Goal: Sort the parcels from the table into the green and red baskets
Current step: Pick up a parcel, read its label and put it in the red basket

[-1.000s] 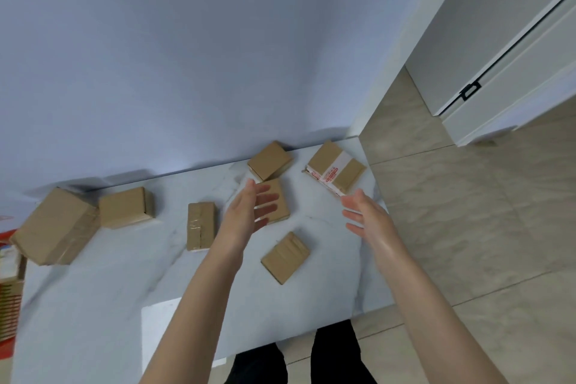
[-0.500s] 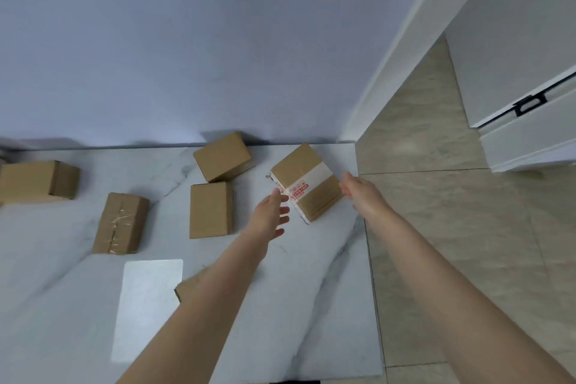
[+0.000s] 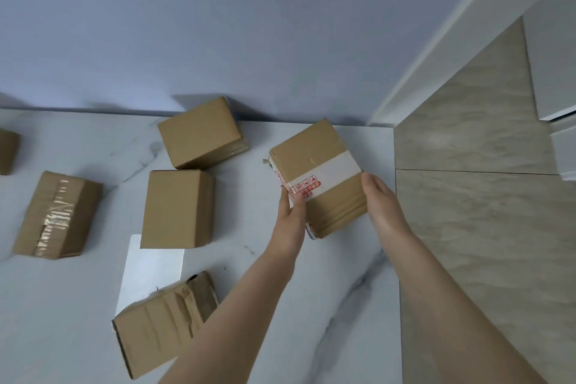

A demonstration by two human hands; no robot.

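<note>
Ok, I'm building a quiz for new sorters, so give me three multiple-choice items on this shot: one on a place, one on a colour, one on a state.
1. Where is the banded parcel? A at the table's right end; B at its left end; C on the floor.
2. What colour is its band? A green; B white with red print; C black.
3. How is it handled? A untouched; B gripped from two sides; C pushed by one fingertip.
Answers: 1 A, it sits close to the right edge. 2 B, the band is white with red marks. 3 B, the left hand and right hand clasp opposite sides.
</note>
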